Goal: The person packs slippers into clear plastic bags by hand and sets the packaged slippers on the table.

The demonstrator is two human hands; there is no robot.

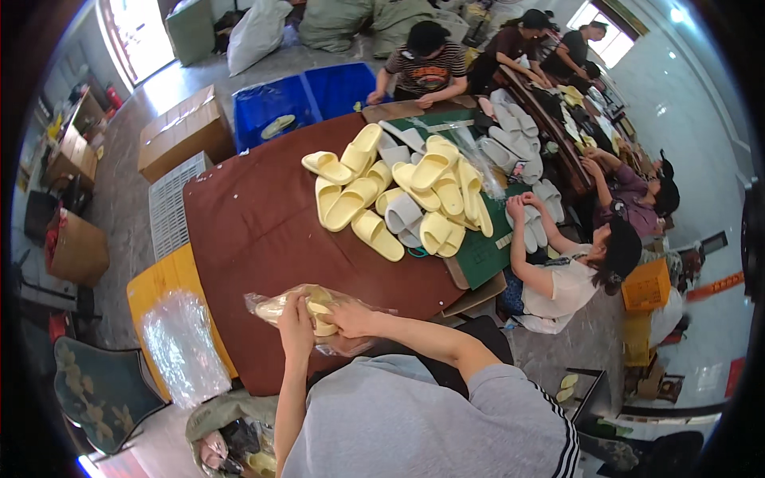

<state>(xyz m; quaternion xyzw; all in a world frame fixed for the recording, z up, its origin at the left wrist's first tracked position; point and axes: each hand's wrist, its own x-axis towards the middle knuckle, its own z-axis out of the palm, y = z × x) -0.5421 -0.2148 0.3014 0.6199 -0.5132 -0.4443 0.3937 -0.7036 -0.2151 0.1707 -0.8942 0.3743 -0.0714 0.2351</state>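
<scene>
Head view | left hand (296, 323) and right hand (351, 319) both with fingers closed on clear bag (315, 317) holding yellow slippers (320, 307), at near edge of brown counter (255, 231) | bagging under way, bag unsealed | loose slipper pile (398, 199) unpacked mid-counter

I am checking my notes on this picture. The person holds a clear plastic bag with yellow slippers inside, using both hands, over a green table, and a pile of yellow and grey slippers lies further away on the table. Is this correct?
Not quite: the table under the hands is dark brown, not green; only a mat further away is green. The head view shows it. The rest holds: the left hand and right hand hold the clear plastic bag with yellow slippers inside, and the pile of yellow and grey slippers lies further away.
</scene>
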